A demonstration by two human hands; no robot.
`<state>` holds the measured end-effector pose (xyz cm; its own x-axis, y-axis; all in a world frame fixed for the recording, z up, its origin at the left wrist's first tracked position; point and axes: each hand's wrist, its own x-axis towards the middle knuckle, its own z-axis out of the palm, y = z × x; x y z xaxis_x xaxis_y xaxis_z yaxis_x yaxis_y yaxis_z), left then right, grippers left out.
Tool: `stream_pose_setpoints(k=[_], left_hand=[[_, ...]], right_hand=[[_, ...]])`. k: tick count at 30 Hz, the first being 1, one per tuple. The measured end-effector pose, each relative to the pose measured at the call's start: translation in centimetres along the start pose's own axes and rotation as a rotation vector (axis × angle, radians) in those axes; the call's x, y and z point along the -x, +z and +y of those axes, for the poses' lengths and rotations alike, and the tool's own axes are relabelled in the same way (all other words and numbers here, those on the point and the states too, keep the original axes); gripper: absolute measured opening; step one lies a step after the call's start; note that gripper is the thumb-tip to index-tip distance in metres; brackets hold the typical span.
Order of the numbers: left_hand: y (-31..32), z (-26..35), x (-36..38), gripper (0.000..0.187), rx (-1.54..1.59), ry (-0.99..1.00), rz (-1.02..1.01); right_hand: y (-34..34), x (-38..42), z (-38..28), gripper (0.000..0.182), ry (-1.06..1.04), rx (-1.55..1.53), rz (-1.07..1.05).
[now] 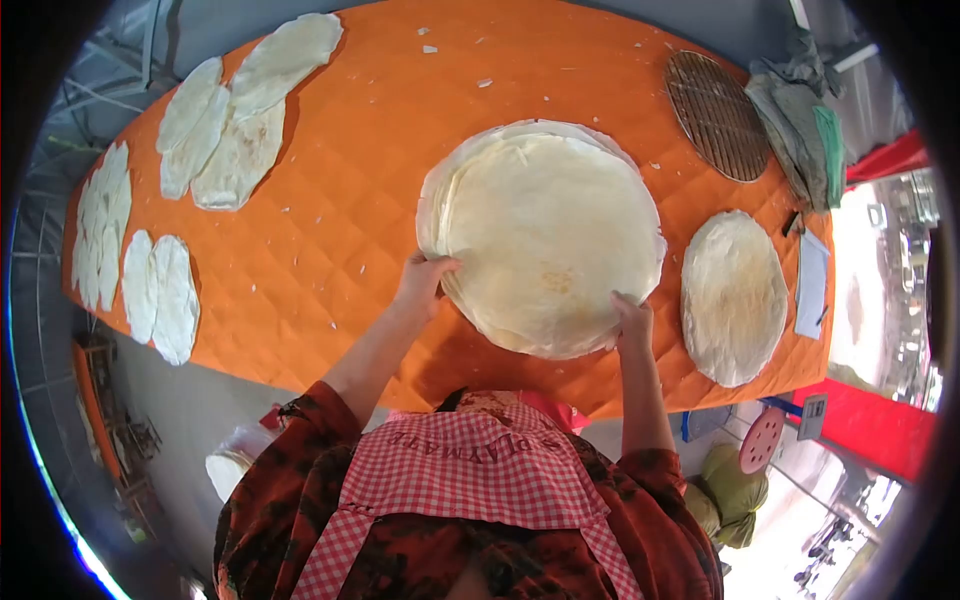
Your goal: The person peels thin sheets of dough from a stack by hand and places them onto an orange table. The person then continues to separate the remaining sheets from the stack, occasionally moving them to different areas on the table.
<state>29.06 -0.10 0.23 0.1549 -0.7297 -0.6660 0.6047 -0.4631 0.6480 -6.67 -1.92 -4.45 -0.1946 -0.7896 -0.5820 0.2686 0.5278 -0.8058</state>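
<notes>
At the far left of the orange quilted tabletop lie smaller flatbreads, overlapping in loose rows along the edge. The left hand reaches forward, fingers spread flat on the left rim of the big stack of round flatbreads — pressing it, not clenched. The stack sits mid-tabletop, near the front edge. The right hand rests open on its lower right rim. Just right lies a single browned flatbread, apart from the stack; behind it a round wire rack and folded cloths. Between the left rows and the stack the tabletop carries only crumbs — bare cloth.
</notes>
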Motion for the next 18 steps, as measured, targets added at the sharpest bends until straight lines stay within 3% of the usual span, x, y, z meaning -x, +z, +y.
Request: stream_pose_setpoints(k=[5, 7, 9, 12, 14, 15, 17, 18], left_hand=[[-5.9, 2.8, -1.1, 0.032, -0.144, 0.171, -0.043], [-9.8, 5.8, 0.8, 0.033, -0.157, 0.222, -0.029], [-16.1, 8.6, 0.7, 0.035, -0.089, 0.165, -0.02], [-22.9, 11.7, 3.2, 0.043, 0.165, 0.086, -0.138], [-26.4, 11.9, 4.3, 0.054, 0.372, 0.017, -0.225], [-28.0, 10.9, 4.4, 0.055, 0.32, -0.033, -0.264], [-30.1, 8.7, 4.9, 0.057, 0.223, -0.126, -0.348], [-29.8, 7.9, 6.0, 0.056, 0.201, -0.075, -0.353]], right_hand=[[3.7, 1.6, 5.4, 0.033, -0.135, 0.034, 0.044], [10.1, 5.9, 6.1, 0.025, -0.123, 0.017, 0.099], [15.3, 7.5, 9.4, 0.029, -0.149, 0.174, 0.052], [21.4, 9.7, 12.9, 0.039, -0.045, 0.04, -0.235], [23.9, 14.2, 9.5, 0.041, 0.168, 0.21, -0.229], [24.6, 16.0, 8.2, 0.043, 0.269, 0.297, -0.217], [23.0, 16.9, 9.0, 0.041, -0.374, 0.89, 0.124], [22.8, 17.1, 9.2, 0.041, -0.72, 1.161, 0.297]])
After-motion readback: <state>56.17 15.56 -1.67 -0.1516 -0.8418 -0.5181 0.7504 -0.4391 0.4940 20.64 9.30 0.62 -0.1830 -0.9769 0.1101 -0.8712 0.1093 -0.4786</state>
